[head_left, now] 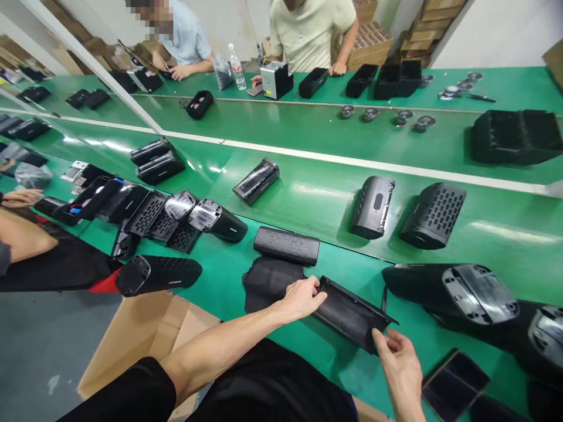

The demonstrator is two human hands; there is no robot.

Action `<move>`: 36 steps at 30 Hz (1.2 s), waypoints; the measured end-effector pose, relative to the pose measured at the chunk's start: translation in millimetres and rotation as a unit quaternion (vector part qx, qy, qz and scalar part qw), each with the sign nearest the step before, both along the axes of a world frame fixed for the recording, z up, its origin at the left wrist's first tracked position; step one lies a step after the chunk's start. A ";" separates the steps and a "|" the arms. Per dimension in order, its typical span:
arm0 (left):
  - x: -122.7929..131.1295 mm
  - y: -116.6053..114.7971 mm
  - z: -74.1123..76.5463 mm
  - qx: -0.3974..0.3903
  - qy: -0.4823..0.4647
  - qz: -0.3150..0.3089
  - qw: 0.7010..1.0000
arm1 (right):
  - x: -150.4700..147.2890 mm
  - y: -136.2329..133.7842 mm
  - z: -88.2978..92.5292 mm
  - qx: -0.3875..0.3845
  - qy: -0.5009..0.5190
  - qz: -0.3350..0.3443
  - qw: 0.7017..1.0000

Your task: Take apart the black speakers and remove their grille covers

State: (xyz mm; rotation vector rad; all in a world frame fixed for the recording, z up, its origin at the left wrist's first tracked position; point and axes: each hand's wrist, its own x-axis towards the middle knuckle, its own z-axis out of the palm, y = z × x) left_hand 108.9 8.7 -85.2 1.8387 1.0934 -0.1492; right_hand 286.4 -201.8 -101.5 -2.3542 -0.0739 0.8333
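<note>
A long black speaker cover (352, 316), its hollow inner side facing up, lies slanted at the front edge of the green bench. My left hand (301, 300) pinches its left end between thumb and fingers. At the opposite end, the thumb and fingers of my right hand (399, 364) close on the corner. Black cloth (268, 284) lies partly under my left wrist. Just behind the cloth rests a dark speaker grille (287, 245) with its patterned face up.
Black speaker housings (453, 287) lie at right near a dark phone-like slab (456, 384). Speakers (373, 208) sit on the green belt (308, 176). An open cardboard box (132, 346) stands below the bench. A co-worker's arm (26, 240) reaches in at left; two people sit opposite.
</note>
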 end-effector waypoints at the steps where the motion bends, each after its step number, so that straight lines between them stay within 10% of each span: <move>1: 1.9 -0.6 -0.7 -0.005 0.003 0.001 1.000 | -0.7 0.8 -0.3 -0.004 0.001 0.000 1.000; 13: 2.5 0.2 10.7 -0.032 -0.066 0.063 0.995 | -6.1 -5.2 -2.1 0.072 0.050 -0.054 0.995; 25: -34.7 17.0 68.5 -0.269 -0.244 0.170 0.916 | -17.6 9.9 90.6 0.153 0.158 -0.067 0.973; 36: -57.8 21.4 89.1 -0.288 -0.274 0.165 0.903 | -26.3 15.9 101.7 0.175 0.188 -0.062 0.964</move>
